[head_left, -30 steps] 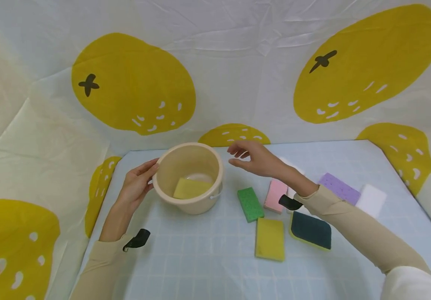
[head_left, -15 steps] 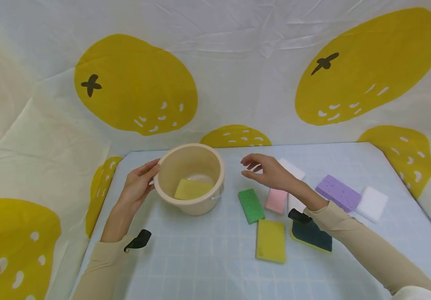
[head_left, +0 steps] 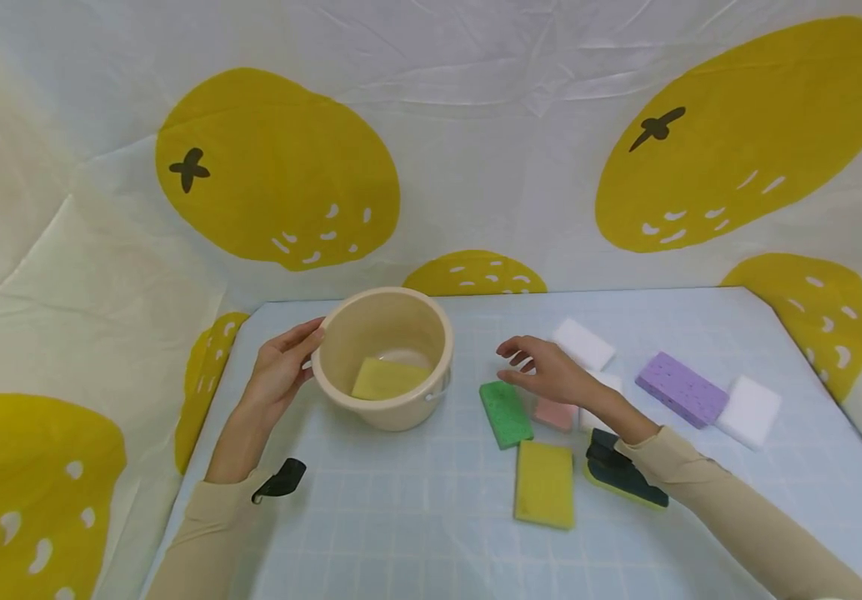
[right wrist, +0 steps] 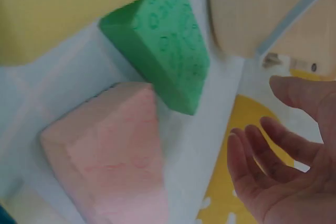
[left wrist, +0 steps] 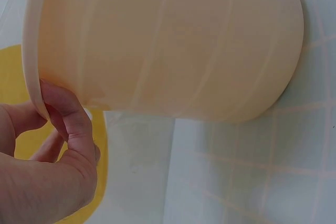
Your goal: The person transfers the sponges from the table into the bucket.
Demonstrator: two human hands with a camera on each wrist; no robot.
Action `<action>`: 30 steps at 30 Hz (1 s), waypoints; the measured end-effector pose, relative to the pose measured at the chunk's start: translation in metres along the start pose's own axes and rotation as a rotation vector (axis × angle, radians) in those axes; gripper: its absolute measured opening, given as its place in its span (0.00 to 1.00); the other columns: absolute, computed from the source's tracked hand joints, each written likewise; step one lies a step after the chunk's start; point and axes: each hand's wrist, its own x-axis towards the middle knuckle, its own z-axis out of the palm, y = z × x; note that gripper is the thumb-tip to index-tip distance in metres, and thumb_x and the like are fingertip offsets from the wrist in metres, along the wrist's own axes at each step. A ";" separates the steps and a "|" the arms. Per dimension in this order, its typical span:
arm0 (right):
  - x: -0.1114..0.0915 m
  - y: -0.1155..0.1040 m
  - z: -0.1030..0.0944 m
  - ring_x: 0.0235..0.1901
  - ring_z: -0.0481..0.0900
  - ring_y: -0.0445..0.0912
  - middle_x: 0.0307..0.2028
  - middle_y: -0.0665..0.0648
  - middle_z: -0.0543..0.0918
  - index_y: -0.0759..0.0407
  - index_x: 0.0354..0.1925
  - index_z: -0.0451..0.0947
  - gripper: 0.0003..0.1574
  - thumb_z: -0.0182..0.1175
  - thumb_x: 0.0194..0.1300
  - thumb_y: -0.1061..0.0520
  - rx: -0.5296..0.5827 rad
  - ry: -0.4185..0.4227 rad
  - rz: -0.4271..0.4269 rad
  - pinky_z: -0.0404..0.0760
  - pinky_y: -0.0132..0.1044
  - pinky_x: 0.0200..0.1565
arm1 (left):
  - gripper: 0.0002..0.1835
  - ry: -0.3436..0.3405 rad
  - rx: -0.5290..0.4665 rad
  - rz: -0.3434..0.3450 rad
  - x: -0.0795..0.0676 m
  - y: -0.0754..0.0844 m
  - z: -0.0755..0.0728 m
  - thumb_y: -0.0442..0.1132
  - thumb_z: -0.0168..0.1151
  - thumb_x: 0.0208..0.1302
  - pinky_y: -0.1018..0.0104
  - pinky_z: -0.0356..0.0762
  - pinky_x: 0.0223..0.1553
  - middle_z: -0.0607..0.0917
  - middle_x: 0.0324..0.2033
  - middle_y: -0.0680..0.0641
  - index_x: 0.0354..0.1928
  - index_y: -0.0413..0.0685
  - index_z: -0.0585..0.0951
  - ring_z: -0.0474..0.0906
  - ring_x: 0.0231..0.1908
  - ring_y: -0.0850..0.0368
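A beige bucket (head_left: 386,417) stands on the table, with one yellow sponge (head_left: 389,379) lying inside it. My left hand (head_left: 275,371) pinches the bucket's rim on its left side; the left wrist view shows thumb and fingers on either side of the rim (left wrist: 32,51). Over the sponges to the right of the bucket, my right hand (head_left: 539,367) hangs with loosely bent fingers and nothing in them. Closest to it are a green sponge (head_left: 506,414) and a pink sponge (head_left: 554,414), the latter partly covered by the hand in the head view.
A second yellow sponge (head_left: 544,485) lies nearer, beside a dark-topped scrub sponge (head_left: 626,475) partly hidden by the right wrist's black camera. Farther right are a purple sponge (head_left: 682,389) and a white block (head_left: 749,412); another white block (head_left: 583,343) lies behind the right hand.
My right hand has moved from beside the bucket's rim to the right and then down toward the green and pink sponges. The left hand stays on the bucket's rim.
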 end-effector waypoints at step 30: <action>-0.009 0.013 0.019 0.42 0.77 0.51 0.44 0.62 0.76 0.72 0.53 0.71 0.32 0.67 0.60 0.51 -0.044 -0.202 0.221 0.78 0.41 0.42 | 0.29 0.022 0.026 -0.015 0.001 0.001 0.001 0.48 0.64 0.61 0.71 0.79 0.42 0.76 0.57 0.49 0.63 0.50 0.73 0.75 0.48 0.59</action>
